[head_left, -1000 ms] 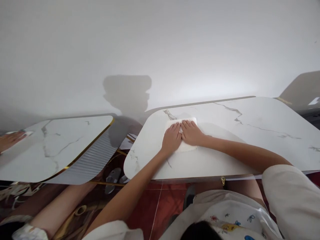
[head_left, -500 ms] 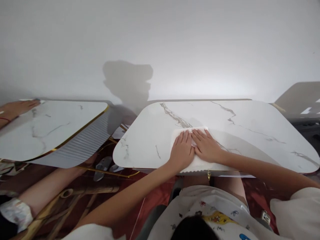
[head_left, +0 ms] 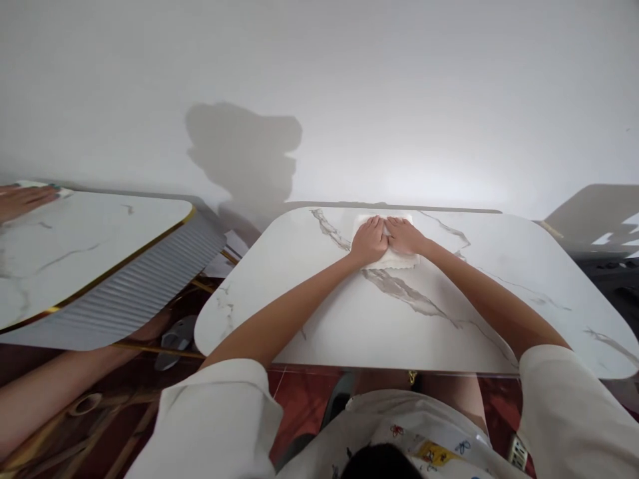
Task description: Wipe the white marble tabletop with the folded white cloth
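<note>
A folded white cloth (head_left: 393, 261) lies near the far edge of a white marble-pattern table (head_left: 449, 319). My left hand (head_left: 369, 241) and my right hand (head_left: 405, 237) rest side by side on top of it, palms down, fingers stretched flat and pointing toward the wall. Both arms reach straight out across the tabletop. Most of the cloth is hidden under the hands; only its near edge and far corners show.
A second marble table (head_left: 90, 239) with a gold rim stands to the left, with another person's hand (head_left: 24, 197) flat on its far corner and their leg below. A white wall rises just behind both tables. Red floor tiles show underneath.
Both hands have slid the cloth from the table's near edge back out to the far edge, arms now stretched. The other person's hand stays on the left table.
</note>
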Tool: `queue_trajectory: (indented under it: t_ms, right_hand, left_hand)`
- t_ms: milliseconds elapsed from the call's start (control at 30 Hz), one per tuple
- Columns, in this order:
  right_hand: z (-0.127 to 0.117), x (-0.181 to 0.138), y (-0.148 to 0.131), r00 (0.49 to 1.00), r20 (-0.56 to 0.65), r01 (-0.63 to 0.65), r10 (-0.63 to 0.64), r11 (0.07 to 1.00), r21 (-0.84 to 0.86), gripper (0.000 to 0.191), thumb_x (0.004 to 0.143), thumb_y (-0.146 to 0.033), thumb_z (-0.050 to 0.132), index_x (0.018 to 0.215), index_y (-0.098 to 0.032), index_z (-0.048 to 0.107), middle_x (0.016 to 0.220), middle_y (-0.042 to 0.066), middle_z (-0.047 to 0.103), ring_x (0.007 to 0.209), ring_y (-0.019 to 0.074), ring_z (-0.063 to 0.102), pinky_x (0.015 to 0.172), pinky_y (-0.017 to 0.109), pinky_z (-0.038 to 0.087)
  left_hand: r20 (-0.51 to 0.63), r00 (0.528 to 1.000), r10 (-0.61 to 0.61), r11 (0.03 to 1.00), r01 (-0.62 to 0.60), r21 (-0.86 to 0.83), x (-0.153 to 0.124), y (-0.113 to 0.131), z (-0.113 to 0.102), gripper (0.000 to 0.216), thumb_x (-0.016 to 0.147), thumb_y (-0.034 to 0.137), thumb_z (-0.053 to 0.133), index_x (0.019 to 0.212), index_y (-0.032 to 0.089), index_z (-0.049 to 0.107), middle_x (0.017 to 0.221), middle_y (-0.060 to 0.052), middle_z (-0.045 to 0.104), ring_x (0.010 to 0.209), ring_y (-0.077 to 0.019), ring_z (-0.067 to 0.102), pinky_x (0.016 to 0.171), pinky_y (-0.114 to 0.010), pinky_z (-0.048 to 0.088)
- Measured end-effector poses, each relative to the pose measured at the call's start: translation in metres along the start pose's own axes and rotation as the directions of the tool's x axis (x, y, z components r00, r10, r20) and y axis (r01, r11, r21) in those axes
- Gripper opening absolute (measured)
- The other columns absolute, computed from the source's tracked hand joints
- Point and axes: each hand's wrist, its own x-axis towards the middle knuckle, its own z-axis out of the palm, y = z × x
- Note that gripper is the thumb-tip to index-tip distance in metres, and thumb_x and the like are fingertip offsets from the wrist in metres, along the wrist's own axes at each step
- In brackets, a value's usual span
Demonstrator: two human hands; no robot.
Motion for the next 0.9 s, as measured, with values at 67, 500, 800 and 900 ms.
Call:
queue_trajectory:
  t_ms: [67, 500, 800, 900]
  right_hand:
    - [0.000, 0.019, 0.003, 0.999, 0.002, -0.046, 0.046, 0.999, 0.006, 0.058, 0.093, -0.024, 0.029, 0.146, 0.000, 0.029, 0.152, 0.018, 0.031, 0.140, 0.0289, 0.027, 0.113, 0.044, 0.021]
    - [0.011, 0.080, 0.021, 0.985, -0.116, -0.123, 0.129, 0.991, 0.062, 0.055, 0.091, -0.017, 0.028, 0.145, -0.004, 0.035, 0.152, 0.015, 0.034, 0.140, 0.0254, 0.027, 0.114, 0.044, 0.016]
    - [0.012, 0.056, 0.005, 0.978, -0.139, -0.153, 0.156, 0.988, 0.028, 0.056, 0.093, -0.020, 0.026, 0.146, -0.003, 0.031, 0.153, 0.015, 0.030, 0.141, 0.0264, 0.025, 0.114, 0.045, 0.018]
    - [0.015, 0.039, -0.010, 0.974, -0.155, -0.162, 0.164, 0.987, 0.024, 0.056, 0.093, -0.020, 0.026, 0.146, -0.002, 0.031, 0.153, 0.016, 0.030, 0.141, 0.0274, 0.025, 0.113, 0.046, 0.019]
  left_hand:
    - [-0.010, 1.000, 0.015, 1.000, -0.015, 0.020, 0.017, -0.014, 0.002, 0.051, 0.086, 0.019, 0.032, 0.134, 0.005, 0.045, 0.143, -0.016, 0.047, 0.136, -0.0255, 0.038, 0.114, -0.041, 0.028]
    - [-0.033, 0.999, 0.027, 0.997, -0.025, 0.076, 0.072, -0.056, 0.011, 0.037, 0.087, 0.014, 0.034, 0.115, 0.010, 0.057, 0.121, -0.015, 0.062, 0.117, -0.0234, 0.053, 0.105, -0.036, 0.037]
    - [-0.001, 0.999, 0.035, 0.994, -0.034, 0.100, 0.055, -0.049, 0.012, 0.048, 0.088, 0.017, 0.032, 0.133, 0.003, 0.046, 0.142, -0.018, 0.047, 0.135, -0.0241, 0.039, 0.114, -0.039, 0.027]
    - [-0.003, 0.997, 0.071, 0.994, -0.070, 0.082, 0.035, -0.043, 0.006, 0.050, 0.088, 0.017, 0.031, 0.134, 0.002, 0.045, 0.142, -0.019, 0.046, 0.135, -0.0243, 0.038, 0.114, -0.039, 0.028]
